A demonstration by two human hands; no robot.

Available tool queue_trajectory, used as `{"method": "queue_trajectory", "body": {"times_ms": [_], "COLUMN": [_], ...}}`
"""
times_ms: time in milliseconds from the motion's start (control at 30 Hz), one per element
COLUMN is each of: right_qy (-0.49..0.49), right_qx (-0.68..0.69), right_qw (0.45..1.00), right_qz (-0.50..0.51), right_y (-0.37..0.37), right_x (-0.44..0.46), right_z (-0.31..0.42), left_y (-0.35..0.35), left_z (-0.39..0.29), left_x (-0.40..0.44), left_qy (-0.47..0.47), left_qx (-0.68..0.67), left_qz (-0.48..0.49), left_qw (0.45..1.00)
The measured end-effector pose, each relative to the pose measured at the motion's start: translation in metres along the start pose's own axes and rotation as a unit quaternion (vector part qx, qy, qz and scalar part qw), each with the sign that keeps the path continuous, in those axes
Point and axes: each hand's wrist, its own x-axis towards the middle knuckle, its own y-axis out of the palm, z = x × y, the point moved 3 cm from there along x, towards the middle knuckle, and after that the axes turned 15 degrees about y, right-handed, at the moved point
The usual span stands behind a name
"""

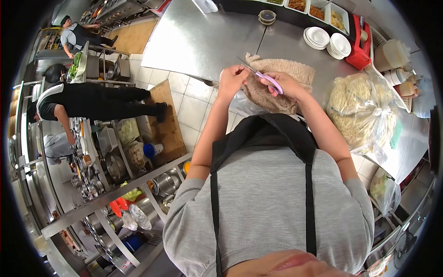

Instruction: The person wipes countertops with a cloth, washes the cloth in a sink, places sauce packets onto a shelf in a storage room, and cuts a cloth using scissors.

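My right hand (285,86) is closed around the purple handles of a pair of scissors (267,79). Their metal blades point up and to the left, toward my left hand (232,82). The fingers of that hand are pinched together beside the blades; anything between them is too small to make out. Beneath and behind both hands, a crumpled brown towel (295,69) lies at the near edge of the steel table (194,44). Part of a clear plastic bag (244,104) shows below the towel, close to my apron.
To the right sits a large clear bag of noodles (362,108). Stacked white dishes (317,38), a red holder (359,48) and a small jar (267,17) stand farther back. Food trays (318,11) line the rear. Co-workers (92,101) stand among shelves at left.
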Motion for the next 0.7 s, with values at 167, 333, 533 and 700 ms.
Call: {"method": "queue_trajectory", "body": {"times_ms": [167,333,533,700], "right_qy": [-0.009,-0.042,-0.107,-0.099], "right_qx": [-0.026,-0.085,-0.089,-0.258], "right_qw": [0.999,0.994,0.989,0.937], "right_qz": [0.025,0.052,-0.05,-0.213], "right_y": [0.008,0.01,-0.005,-0.026], "right_x": [-0.007,-0.015,-0.031,-0.035], "right_z": [0.001,0.004,0.026,0.048], "left_y": [-0.005,-0.023,-0.07,-0.072], "left_z": [-0.005,-0.007,0.096,0.157], "left_x": [-0.013,-0.045,-0.146,-0.235], "left_qy": [-0.02,-0.048,-0.198,-0.367], "left_qx": [0.003,-0.048,0.125,0.423], "left_qz": [-0.003,-0.036,0.017,0.067], "left_qw": [1.0,0.997,0.972,0.825]}}
